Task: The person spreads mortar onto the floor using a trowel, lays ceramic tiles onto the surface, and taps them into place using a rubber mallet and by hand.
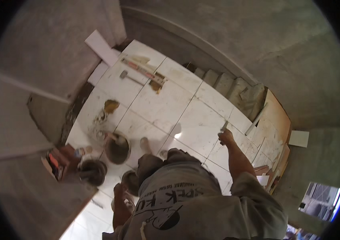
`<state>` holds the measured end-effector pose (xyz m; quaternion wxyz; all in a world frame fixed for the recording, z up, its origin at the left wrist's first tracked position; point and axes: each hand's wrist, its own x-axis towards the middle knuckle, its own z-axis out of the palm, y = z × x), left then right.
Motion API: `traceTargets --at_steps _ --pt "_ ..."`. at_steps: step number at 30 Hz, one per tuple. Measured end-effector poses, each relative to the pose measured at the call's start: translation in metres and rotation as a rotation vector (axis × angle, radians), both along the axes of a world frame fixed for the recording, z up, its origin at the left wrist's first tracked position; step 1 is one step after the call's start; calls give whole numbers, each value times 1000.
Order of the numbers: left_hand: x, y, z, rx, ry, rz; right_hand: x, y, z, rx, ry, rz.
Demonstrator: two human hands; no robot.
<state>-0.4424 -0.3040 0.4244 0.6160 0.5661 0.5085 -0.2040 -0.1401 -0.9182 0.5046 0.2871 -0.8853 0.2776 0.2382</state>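
My right hand point(226, 137) is closed around a small tool with a thin pale blade point(225, 125), perhaps a scraper or putty knife. It is over the white floor tiles point(196, 130), near a tile joint. My left hand point(118, 193) hangs low beside a dark bucket point(130, 182) near my legs; its fingers are too dim to make out. A larger bucket point(117, 150) of grey mix stands further forward, with a tool handle leaning in it. Left of that is another dark bucket point(92, 172).
A mallet point(132, 78) and a long spirit level point(144, 69) lie on the far tiles, among brownish smears. Concrete steps point(234, 88) drop away beyond the tiled edge. Cut tile pieces point(102, 47) lean at the far left wall. A box of tools point(60, 162) stands left.
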Motion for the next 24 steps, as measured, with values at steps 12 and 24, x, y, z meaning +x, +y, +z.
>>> traceTargets --at_steps 12,24 --pt "227 133 72 1162 -525 -944 219 2 117 -124 -111 104" --pt "65 -90 46 41 246 -175 184 -14 -3 -121 -196 401"
